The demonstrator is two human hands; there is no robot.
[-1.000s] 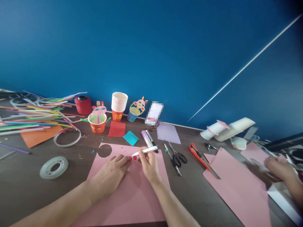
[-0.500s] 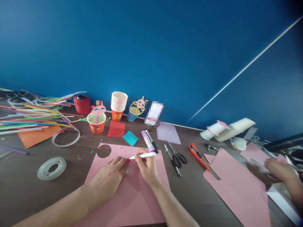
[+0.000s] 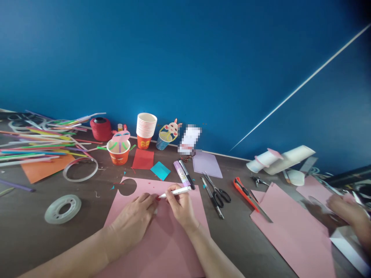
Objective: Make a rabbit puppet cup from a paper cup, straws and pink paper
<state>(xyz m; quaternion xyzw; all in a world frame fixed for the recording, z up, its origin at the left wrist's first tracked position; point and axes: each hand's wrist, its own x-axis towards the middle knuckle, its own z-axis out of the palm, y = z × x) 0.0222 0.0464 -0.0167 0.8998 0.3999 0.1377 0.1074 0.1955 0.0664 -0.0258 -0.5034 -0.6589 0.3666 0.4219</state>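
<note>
A pink sheet of paper (image 3: 179,239) with a round cut-out near its far left corner lies in front of me. My left hand (image 3: 136,216) rests on it, fingers bent together, fingertips holding down a small red paper piece (image 3: 158,198). In my right hand (image 3: 180,208) is a white marker (image 3: 181,190), gripped like a pen, its tip at the red piece. Part of the red piece is covered by my fingertips. A small white scrap (image 3: 155,211) peeks out by my left hand.
Beyond the sheet lie a purple glue stick (image 3: 181,173), scissors (image 3: 218,193) and a red cutter (image 3: 246,195). Left are a tape roll (image 3: 72,216), straws (image 3: 37,146) and paper cups (image 3: 147,125). A co-worker's hand (image 3: 343,206) is at the far right, beyond stacked pink paper (image 3: 295,227).
The view has shifted very slightly. Both my hands keep their places, the marker tip staying at the red piece.
</note>
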